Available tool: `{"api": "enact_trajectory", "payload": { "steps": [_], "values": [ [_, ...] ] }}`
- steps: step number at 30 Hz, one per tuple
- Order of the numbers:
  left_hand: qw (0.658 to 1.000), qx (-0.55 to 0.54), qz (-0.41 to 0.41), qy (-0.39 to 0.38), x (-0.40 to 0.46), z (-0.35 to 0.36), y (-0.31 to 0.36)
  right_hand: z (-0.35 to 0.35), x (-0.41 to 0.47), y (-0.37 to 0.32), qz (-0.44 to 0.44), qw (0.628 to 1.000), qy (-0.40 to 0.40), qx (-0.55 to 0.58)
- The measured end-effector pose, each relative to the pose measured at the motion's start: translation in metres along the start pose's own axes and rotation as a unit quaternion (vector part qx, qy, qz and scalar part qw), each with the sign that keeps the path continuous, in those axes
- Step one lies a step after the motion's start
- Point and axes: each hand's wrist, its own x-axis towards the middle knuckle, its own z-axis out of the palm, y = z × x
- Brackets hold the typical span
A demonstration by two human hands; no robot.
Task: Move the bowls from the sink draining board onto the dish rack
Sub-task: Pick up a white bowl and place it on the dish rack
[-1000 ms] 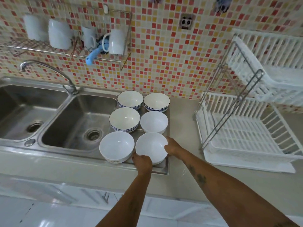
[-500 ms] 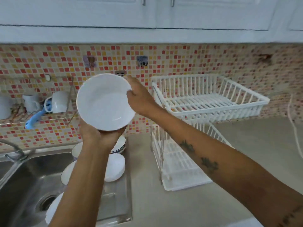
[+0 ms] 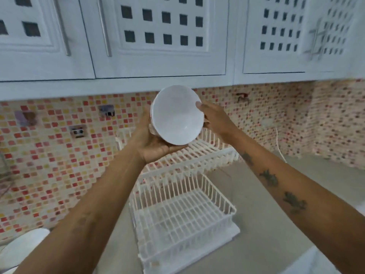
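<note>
A white bowl (image 3: 177,115) is held up at the centre of the frame, tilted so its hollow faces the camera, in front of the lower edge of the white wall cabinets (image 3: 158,36) and above the upper tier of the white dish rack (image 3: 185,214). The left hand (image 3: 152,143) cups the bowl from below and from its left side, palm up and fingers curled under its base. The right hand (image 3: 215,119) grips the bowl's right rim, with a fingertip lying over the edge and the other fingers behind the wall of the bowl. Both forearms reach up from the bottom corners of the frame. The rack stands on the grey counter (image 3: 266,224) at lower centre, both tiers bare, against the mosaic-tiled wall (image 3: 59,155). At the lower left edge of the frame part of another white bowl (image 3: 21,248) shows, blurred.
</note>
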Motion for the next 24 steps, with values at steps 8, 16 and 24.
{"api": "enact_trajectory", "payload": {
  "steps": [8, 16, 24],
  "values": [
    [0.972, 0.198, -0.006, 0.129, 0.105, 0.017, -0.019, -0.048, 0.042, 0.055, 0.065, 0.997, -0.013, -0.049],
    [0.856, 0.439, 0.021, 0.274, 0.16, -0.016, -0.052, -0.047, 0.077, 0.114, 0.163, 0.984, -0.01, -0.071],
    [0.796, 0.543, 0.047, 0.263, 0.19, -0.016, -0.067, -0.047, 0.09, 0.14, 0.177, 0.972, -0.009, -0.157]
  ]
}}
